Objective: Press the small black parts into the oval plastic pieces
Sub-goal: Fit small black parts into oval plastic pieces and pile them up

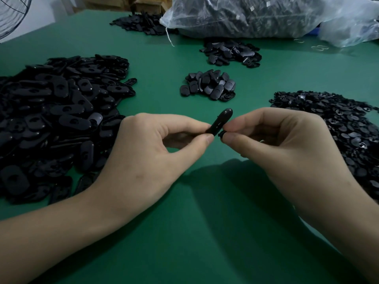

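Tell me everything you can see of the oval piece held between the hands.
The oval piece is black, glossy plastic with rounded ends. It is held above the green table, edge-on and tilted, upper end free. The left hand pinches its lower end; the right hand pinches a small black part against its lower edge. Whether it is seated cannot be told.

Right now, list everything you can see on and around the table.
oval piece: one, black, held over table centre
small black part: one, black, at its lower edge
left pile: one, black ovals, table left
right pile: one, black small parts, table right
centre heap: one, black ovals, mid-table
rear heap: one, black ovals, behind it
far pile: one, black, back edge
bag: one, clear, back right
cardboard box: one, brown, back
table: one, green
fan: one, dark wire, top left
left hand: one, pinches oval piece
right hand: one, pinches small black part
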